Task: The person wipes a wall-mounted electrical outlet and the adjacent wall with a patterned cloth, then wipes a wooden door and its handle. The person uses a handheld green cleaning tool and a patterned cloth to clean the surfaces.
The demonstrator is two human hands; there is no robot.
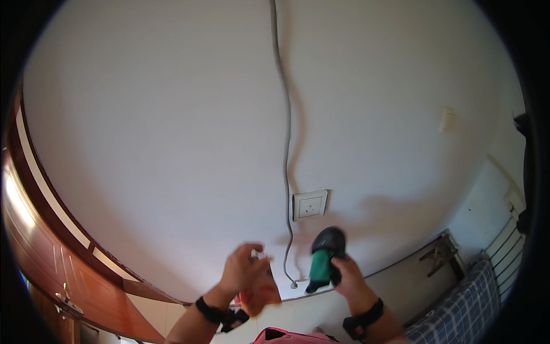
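My right hand (347, 273) grips a green and black handheld tool (320, 266), its rounded black end pointing up and away from me. Motion blur hides what kind of tool it is. To its left, my left hand (242, 267) holds a limp orange and red piece (260, 294), perhaps a packet or a cloth, also blurred. Both hands are low in front of a white wall (172, 129). Just above and between them, a white wall socket (310, 206) is set in the wall. Beside the socket a grey hose or cable (286, 129) hangs down to a small round end fitting (294, 284).
A reddish-brown wooden door (64, 258) with a metal handle (66, 299) curves along the left. At right are a light switch (449, 120), a blue plaid-covered surface (455, 296), a slatted white rack (511, 253) and a wooden frame (440, 253).
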